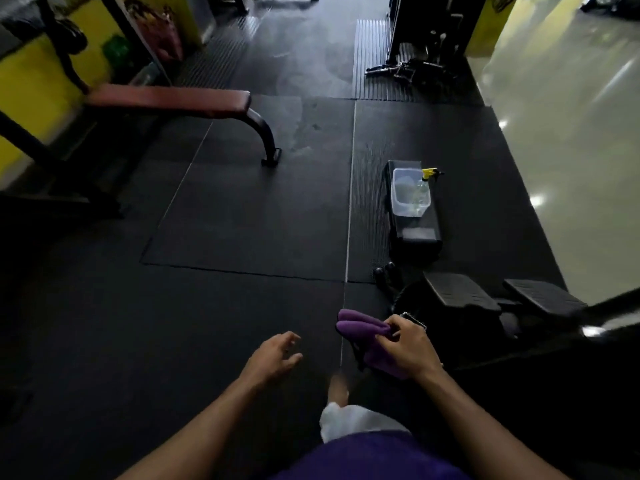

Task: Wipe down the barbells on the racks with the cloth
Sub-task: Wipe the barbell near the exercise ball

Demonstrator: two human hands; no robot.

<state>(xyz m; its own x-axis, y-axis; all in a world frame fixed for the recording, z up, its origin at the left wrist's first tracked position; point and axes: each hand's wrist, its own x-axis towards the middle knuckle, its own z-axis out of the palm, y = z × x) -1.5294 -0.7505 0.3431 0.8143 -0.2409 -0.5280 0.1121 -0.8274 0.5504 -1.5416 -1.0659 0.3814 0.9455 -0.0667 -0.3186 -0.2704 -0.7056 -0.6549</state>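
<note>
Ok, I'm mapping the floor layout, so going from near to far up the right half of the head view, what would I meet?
Right hand gripping the purple cloth → black foot pedals → low black step carrying a clear plastic tub and a yellow-topped spray bottle → black machine frame.

A gym. Black rubber mat flooring (249,216) throughout; a padded weight bench (166,98) at far left against a yellow wall (31,84); a cable machine's frame (426,29) at far right; ribbed foot pedals (457,289) near right.
</note>
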